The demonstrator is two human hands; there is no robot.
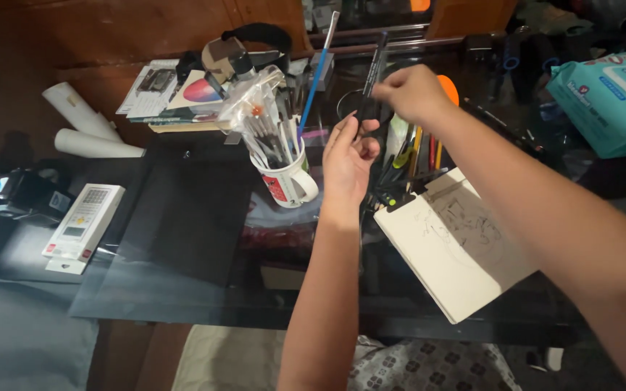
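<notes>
far left: two white paper rolls are lying by the wooden wall, and a white calculator-looking thing is sitting below them next to some dark gadget I can't make out

desk: glass table with a big black sheet lying flat on it

back left: stack of booklets piling up, with a black strap thing resting on top

mug: white mug is standing upright, crammed with brushes in a clear plastic sleeve, plus a blue-handled brush sticking up just behind it

left hand: left hand is hovering palm-up just right of the mug, fingers curling loosely around the lower end of the black pen, touching it, not really squeezing

pen: it's standing nearly upright in the air over the desk, running from the left fingers up past the right hand

right hand: right hand is pinching the pen mid-shaft, thumb and fingers closed tight on it, a bit blurry

under the hands: a bunch of coloured pens and pencils lying in a heap

right: open sketchbook with faint pencil drawing, tilted on the glass

far right: teal wipes pack sitting at the table edge
</notes>
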